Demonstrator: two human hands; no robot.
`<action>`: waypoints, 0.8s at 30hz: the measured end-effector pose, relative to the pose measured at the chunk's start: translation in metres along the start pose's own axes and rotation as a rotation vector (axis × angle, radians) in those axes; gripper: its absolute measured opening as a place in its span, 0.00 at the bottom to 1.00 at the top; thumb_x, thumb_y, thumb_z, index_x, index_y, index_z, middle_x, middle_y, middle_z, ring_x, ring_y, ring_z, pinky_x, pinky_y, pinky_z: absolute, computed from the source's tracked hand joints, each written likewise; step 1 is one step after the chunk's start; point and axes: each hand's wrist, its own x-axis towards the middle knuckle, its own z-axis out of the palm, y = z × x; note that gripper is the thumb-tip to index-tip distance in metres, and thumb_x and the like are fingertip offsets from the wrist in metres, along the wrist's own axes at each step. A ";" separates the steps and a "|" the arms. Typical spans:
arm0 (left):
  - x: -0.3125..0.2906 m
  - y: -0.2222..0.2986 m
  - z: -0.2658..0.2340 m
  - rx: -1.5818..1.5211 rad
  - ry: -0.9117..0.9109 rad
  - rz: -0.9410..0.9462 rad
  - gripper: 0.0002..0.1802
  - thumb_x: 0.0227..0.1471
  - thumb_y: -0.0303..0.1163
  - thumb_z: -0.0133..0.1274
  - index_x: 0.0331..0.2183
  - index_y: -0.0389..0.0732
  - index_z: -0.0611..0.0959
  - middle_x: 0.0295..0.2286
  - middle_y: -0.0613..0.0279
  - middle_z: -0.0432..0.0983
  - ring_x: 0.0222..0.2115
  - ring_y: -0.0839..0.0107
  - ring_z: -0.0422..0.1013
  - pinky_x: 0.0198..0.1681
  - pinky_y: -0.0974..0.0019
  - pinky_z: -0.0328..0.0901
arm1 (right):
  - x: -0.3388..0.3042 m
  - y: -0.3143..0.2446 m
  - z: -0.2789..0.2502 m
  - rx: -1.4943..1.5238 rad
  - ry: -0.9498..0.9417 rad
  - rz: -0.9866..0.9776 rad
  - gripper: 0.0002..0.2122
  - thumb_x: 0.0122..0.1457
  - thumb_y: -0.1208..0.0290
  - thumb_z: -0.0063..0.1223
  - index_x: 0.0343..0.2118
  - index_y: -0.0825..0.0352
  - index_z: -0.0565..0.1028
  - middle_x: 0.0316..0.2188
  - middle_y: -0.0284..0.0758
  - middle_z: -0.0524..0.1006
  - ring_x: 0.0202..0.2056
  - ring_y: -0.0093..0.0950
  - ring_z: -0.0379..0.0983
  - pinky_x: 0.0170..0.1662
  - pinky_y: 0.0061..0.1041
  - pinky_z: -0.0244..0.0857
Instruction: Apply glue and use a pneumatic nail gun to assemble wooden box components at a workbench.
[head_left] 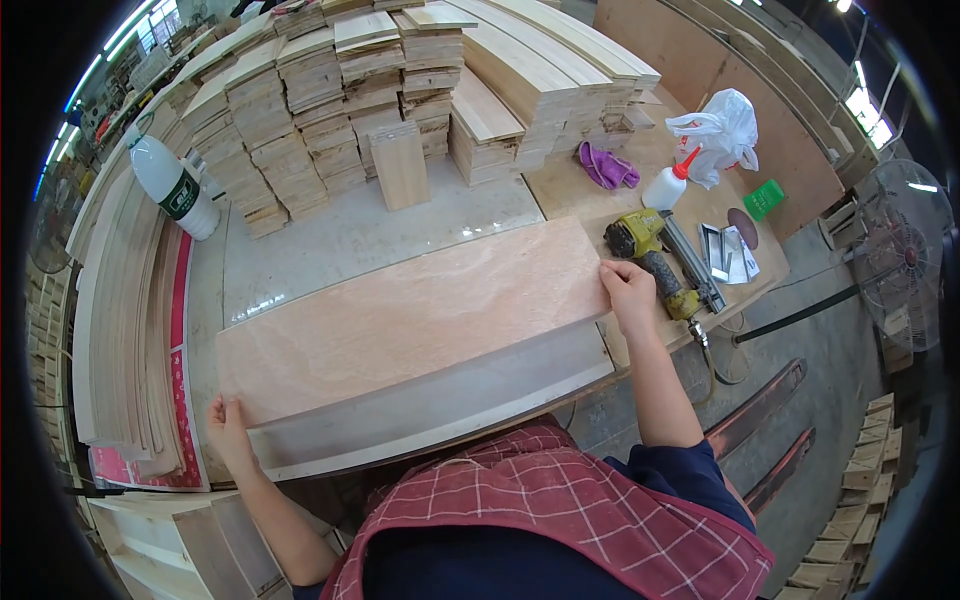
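Note:
A long rectangular plywood panel stretches across the workbench in front of me, its right end farther from me than its left. My left hand pinches its near left corner. At the right end, my right hand grips the edge with thumb and fingers. Below the panel's near edge shows part of a pale shallow wooden frame; the panel hides the rest of it. Just right of my right hand lies a yellow and black nail gun with an air hose fitted to it.
Stacked boards line the back, with one small board standing upright. Thin panels and a large bottle are at left. A glue bottle, purple cloth, plastic bag and staple strips sit right. A fan stands beyond.

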 end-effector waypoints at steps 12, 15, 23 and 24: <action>0.029 0.029 -0.020 0.729 0.223 -0.017 0.21 0.42 0.34 0.54 0.39 0.34 0.73 0.38 0.57 0.68 0.38 0.67 0.65 0.40 0.67 0.61 | -0.012 -0.005 0.042 -0.086 -0.191 -0.161 0.06 0.46 0.74 0.55 0.23 0.73 0.76 0.21 0.36 0.76 0.24 0.20 0.70 0.28 0.18 0.63; -0.018 0.110 0.047 1.382 0.474 -0.013 0.30 0.39 0.40 0.55 0.45 0.39 0.69 0.49 0.50 0.57 0.50 0.56 0.56 0.50 0.56 0.56 | -0.009 -0.013 0.039 -0.067 -0.271 -0.116 0.05 0.45 0.75 0.55 0.24 0.72 0.75 0.19 0.32 0.75 0.23 0.20 0.70 0.29 0.18 0.63; -0.087 0.164 0.227 0.535 -0.885 0.835 0.42 0.31 0.42 0.62 0.49 0.41 0.64 0.51 0.47 0.55 0.53 0.52 0.51 0.54 0.56 0.47 | 0.024 -0.013 0.030 0.172 -0.582 0.141 0.15 0.43 0.76 0.57 0.37 0.67 0.72 0.30 0.31 0.72 0.29 0.20 0.68 0.31 0.18 0.63; -0.101 0.174 0.246 0.655 -0.983 0.917 0.46 0.28 0.48 0.63 0.50 0.42 0.63 0.52 0.45 0.52 0.54 0.50 0.49 0.55 0.52 0.45 | 0.026 -0.015 0.030 0.167 -0.637 0.208 0.17 0.43 0.76 0.57 0.40 0.66 0.71 0.33 0.31 0.72 0.31 0.19 0.67 0.32 0.18 0.63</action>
